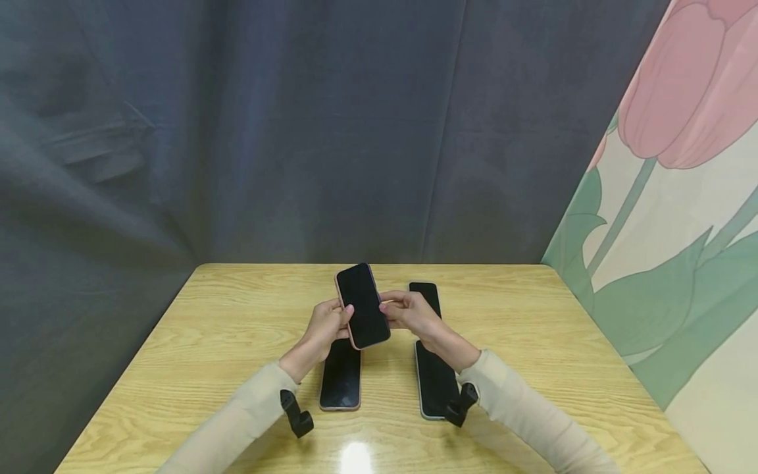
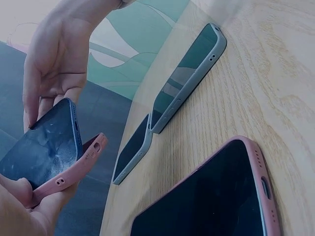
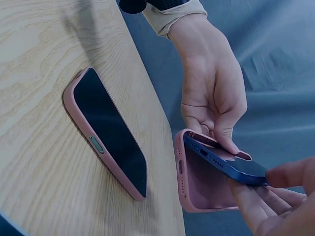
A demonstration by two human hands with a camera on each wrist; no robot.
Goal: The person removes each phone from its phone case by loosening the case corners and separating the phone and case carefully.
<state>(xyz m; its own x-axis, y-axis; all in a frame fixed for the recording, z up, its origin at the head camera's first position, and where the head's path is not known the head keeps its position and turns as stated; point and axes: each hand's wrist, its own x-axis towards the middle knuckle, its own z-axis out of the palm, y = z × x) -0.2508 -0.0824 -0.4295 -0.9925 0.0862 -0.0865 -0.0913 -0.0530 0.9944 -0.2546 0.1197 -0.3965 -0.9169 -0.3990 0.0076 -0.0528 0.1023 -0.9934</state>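
Note:
Above the table, both hands hold a dark blue phone with a black screen, tilted partly out of a pink phone case. One long side of the phone sits inside the case; the other stands clear of it, with a gap visible in the right wrist view. My left hand grips the case and phone along the left side, thumb over the screen edge. With thumb and fingers, my right hand pinches the phone's raised right edge.
A pink-cased phone lies face up below the left hand. Two phones in pale grey-green cases lie at the right, a nearer phone under the right wrist and a farther phone behind it. A dark curtain hangs behind the table.

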